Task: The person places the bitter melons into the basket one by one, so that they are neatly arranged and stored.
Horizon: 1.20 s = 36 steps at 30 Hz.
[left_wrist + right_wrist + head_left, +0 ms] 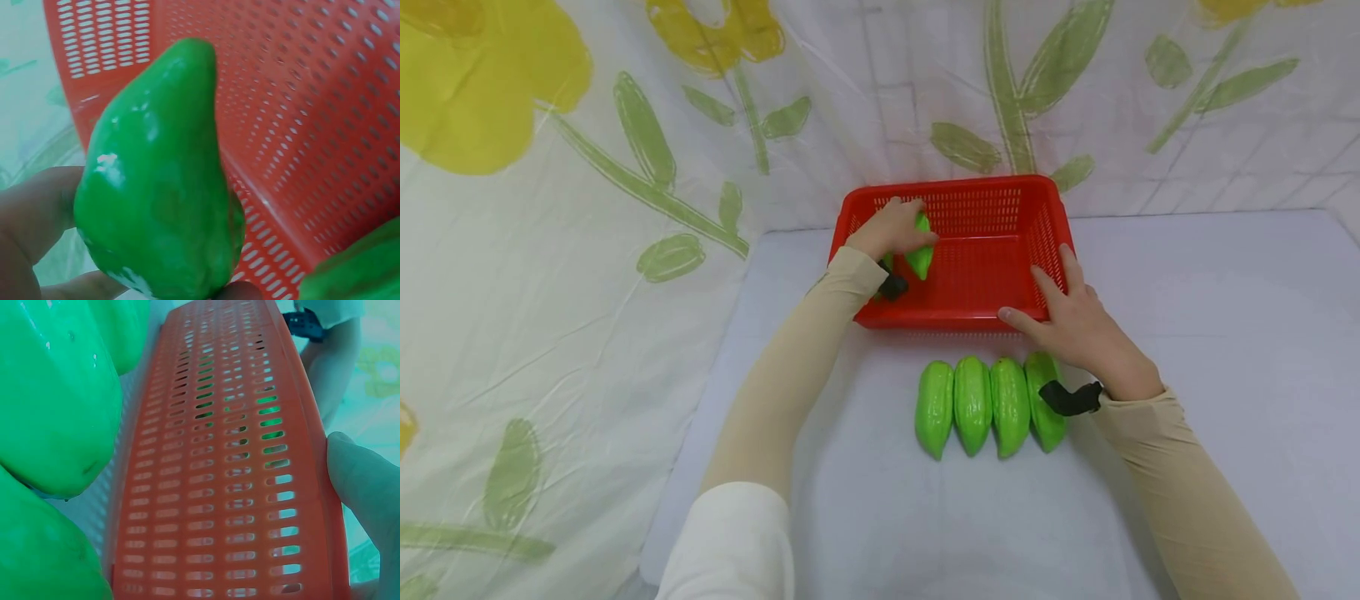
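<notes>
In the head view my left hand is inside the left part of a red plastic basket, gripping a glossy green fruit, long, ridged and tapered to a tip. Up close in the left wrist view, a thumb or finger lies on one side of this fruit, with fingertips below. Another green fruit shows at that view's lower right, inside the basket. My right hand holds the basket's front right corner. The right wrist view shows a digit against the rim.
Several similar green fruits lie side by side on the white table, in front of the basket and partly under my right wrist. A curtain with printed flowers hangs behind the basket and along the left side.
</notes>
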Tool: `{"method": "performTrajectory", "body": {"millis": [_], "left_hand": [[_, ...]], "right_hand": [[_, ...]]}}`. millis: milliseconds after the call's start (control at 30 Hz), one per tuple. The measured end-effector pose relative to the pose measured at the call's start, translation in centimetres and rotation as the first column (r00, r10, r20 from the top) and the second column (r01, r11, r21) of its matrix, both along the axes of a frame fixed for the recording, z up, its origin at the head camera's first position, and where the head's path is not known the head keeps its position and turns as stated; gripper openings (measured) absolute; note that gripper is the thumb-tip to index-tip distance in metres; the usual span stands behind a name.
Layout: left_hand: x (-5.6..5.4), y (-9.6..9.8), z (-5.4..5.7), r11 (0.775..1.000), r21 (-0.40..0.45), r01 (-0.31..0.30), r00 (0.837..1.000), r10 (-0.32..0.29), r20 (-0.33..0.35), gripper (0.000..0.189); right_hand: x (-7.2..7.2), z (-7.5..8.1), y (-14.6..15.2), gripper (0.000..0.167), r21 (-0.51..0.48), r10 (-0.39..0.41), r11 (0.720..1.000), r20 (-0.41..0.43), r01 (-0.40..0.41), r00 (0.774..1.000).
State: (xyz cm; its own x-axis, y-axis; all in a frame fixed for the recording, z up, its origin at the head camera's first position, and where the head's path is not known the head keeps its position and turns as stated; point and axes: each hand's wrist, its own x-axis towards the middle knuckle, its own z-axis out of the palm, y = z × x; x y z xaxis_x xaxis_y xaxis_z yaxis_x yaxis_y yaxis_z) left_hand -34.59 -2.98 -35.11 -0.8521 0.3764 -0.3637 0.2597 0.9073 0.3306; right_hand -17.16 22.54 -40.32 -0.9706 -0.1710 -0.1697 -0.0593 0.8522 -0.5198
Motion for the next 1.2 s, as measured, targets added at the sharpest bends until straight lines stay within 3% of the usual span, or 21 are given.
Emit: {"method": "performTrajectory", "body": {"millis": [300, 700, 1200], "left_hand": [[-1.1, 0.2, -1.5, 0.999, -0.045, -0.008, 1.0, 0.009, 0.017, 0.078], [-1.3, 0.0, -3.4, 0.992, -0.123, -0.017, 1.0, 0.019, 0.014, 0.073], [-0.4, 0.0, -3.6, 0.978, -0.206, -0.017, 0.999, 0.011, -0.033, 0.069]], "right_hand": [[0.0, 0.0, 0.1, 0.105, -0.005, 0.003, 1.0, -0.004, -0.003, 1.0], [0.0, 0.0, 0.1, 0.105, -0.003, 0.005, 1.0, -0.001, -0.005, 1.0], [-0.1, -0.1, 0.1, 0.101, 0.008, 0.019, 1.0, -0.015, -0.019, 1.0]]}}
